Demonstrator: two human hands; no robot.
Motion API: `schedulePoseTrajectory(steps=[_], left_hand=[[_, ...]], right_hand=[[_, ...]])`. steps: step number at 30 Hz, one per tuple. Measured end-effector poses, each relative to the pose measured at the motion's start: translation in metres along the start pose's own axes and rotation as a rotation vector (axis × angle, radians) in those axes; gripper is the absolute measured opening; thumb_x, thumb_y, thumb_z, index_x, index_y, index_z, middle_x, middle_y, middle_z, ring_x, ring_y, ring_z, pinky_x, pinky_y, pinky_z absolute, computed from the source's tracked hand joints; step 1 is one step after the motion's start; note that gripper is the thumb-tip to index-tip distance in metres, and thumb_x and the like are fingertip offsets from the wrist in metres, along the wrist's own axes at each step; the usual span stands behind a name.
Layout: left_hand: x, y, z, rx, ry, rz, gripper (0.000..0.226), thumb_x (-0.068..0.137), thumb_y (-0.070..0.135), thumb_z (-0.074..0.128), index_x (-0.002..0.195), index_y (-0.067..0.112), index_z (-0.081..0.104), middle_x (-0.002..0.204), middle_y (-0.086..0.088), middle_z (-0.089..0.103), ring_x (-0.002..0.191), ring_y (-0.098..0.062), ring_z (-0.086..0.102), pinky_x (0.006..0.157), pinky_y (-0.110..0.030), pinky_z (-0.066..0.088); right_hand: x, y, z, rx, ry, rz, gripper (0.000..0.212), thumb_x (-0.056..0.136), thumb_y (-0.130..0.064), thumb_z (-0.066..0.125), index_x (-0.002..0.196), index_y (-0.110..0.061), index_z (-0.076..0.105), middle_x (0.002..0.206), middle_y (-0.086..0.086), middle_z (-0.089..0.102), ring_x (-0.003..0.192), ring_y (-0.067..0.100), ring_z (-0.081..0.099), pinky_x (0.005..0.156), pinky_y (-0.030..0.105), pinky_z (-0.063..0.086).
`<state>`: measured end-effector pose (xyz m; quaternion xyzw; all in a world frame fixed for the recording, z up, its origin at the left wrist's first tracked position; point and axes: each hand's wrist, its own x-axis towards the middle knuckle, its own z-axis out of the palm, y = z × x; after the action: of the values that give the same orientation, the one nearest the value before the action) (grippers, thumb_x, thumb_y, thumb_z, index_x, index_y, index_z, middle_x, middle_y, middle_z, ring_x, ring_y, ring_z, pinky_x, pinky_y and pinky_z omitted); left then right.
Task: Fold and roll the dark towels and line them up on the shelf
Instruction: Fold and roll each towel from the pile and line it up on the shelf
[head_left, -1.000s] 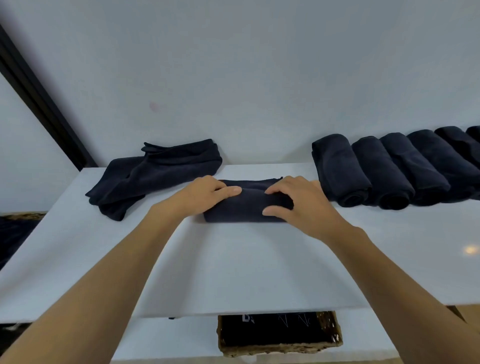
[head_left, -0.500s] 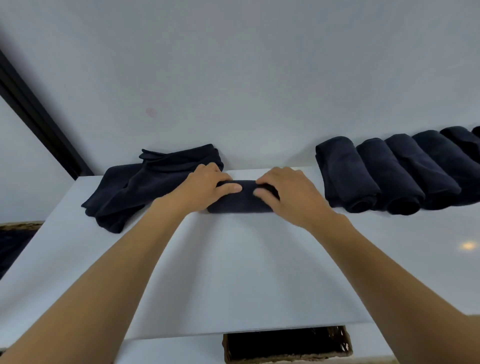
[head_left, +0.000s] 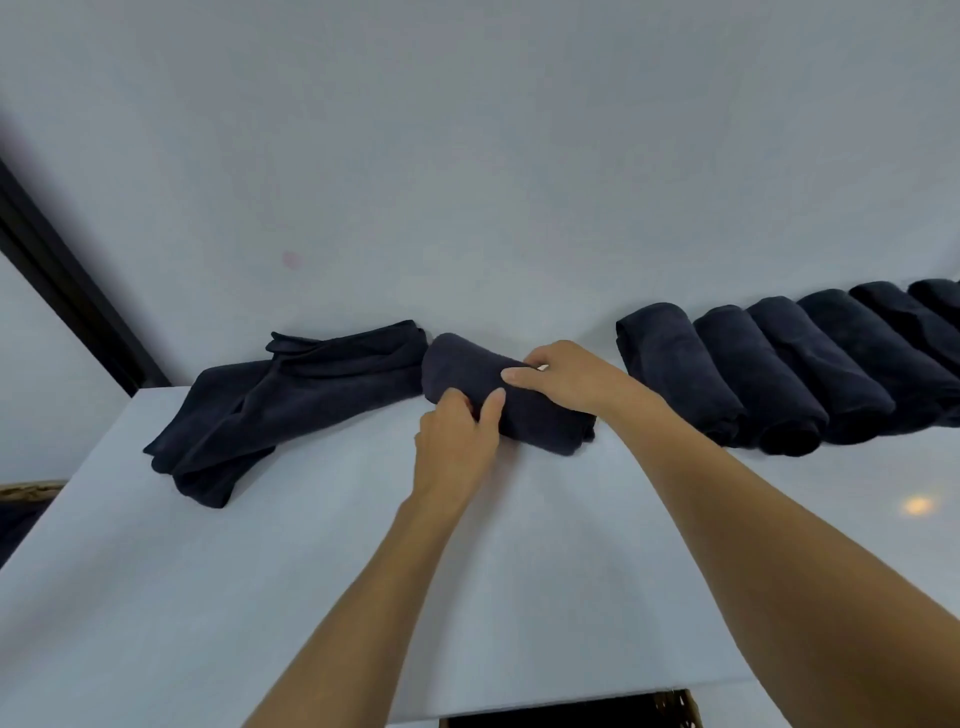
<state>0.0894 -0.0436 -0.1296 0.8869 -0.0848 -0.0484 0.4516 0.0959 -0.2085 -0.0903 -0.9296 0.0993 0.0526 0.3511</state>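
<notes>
A rolled dark towel (head_left: 540, 415) lies on the white shelf (head_left: 311, 597), turned at a slant with its far end near the wall. My left hand (head_left: 457, 441) grips its near left side, thumb over the top. My right hand (head_left: 566, 374) holds it from the right, fingers curled over the roll. A row of several rolled dark towels (head_left: 779, 369) runs along the wall to the right. A loose pile of unrolled dark towels (head_left: 291, 400) lies to the left, touching the roll's far end.
The pale wall (head_left: 467, 182) rises right behind the shelf. A dark frame (head_left: 62, 291) slants at the left. A wicker basket (head_left: 670, 712) peeks out below the shelf's front edge. A gap separates the held roll from the row.
The roll, which lay crosswise under both hands, has been turned to point toward the wall and shifted right. Both hands changed from pressing on top to gripping its sides.
</notes>
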Motion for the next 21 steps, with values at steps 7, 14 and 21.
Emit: schedulePoseTrajectory(steps=[7, 14, 21], left_hand=[[0.009, 0.045, 0.051, -0.072, -0.107, 0.004, 0.048, 0.097, 0.051, 0.038, 0.135, 0.021, 0.037, 0.12, -0.006, 0.058, 0.107, -0.029, 0.057, 0.092, -0.042, 0.048], [0.001, 0.086, 0.108, -0.177, -0.2, 0.039, 0.036, 0.102, 0.04, 0.031, 0.132, 0.024, 0.042, 0.118, -0.007, 0.046, 0.087, -0.021, 0.051, 0.076, -0.032, 0.042], [0.015, 0.07, 0.083, 0.018, -0.316, 0.282, 0.034, 0.103, 0.025, 0.034, 0.13, 0.015, 0.052, 0.114, -0.013, 0.059, 0.1, -0.031, 0.06, 0.085, -0.036, 0.048]], right_hand=[[-0.027, 0.022, -0.01, -0.084, 0.276, 0.137, 0.027, 0.097, -0.038, 0.052, 0.098, -0.011, 0.056, 0.084, 0.001, 0.058, 0.074, 0.018, 0.056, 0.057, 0.028, 0.041], [-0.044, 0.034, -0.039, -0.491, 0.341, 0.014, 0.017, 0.097, -0.015, 0.045, 0.102, -0.017, 0.061, 0.092, 0.004, 0.058, 0.082, 0.023, 0.061, 0.069, 0.037, 0.051], [-0.042, 0.027, -0.038, -0.582, 0.337, 0.111, 0.017, 0.096, -0.017, 0.047, 0.093, -0.013, 0.064, 0.077, 0.003, 0.058, 0.073, 0.02, 0.055, 0.053, 0.031, 0.039]])
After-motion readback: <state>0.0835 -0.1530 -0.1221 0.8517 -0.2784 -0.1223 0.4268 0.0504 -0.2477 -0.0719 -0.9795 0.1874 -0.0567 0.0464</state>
